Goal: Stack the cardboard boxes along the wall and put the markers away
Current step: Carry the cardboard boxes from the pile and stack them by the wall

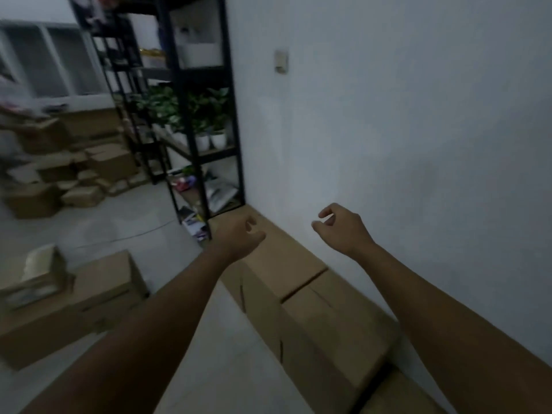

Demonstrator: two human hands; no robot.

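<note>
Hands: left hand (243,234) and right hand (340,227) reach out empty over the row, fingers loosely curled, pinching nothing.
Row of boxes (313,294): plain brown cardboard, flat-topped, set end to end tight against the white wall (418,144), likely to keep the floor free.
Loose box (98,294): lies apart on the grey floor, probably next to move.
Shelf (194,115): black metal frame, white plant pots.
Far pile (74,168): jumbled cartons, unstacked.
Markers: cannot tell where; none visible.

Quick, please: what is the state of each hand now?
Left hand: open, fingers loosely curled, holding nothing.
Right hand: open, fingers loosely curled, holding nothing.
</note>
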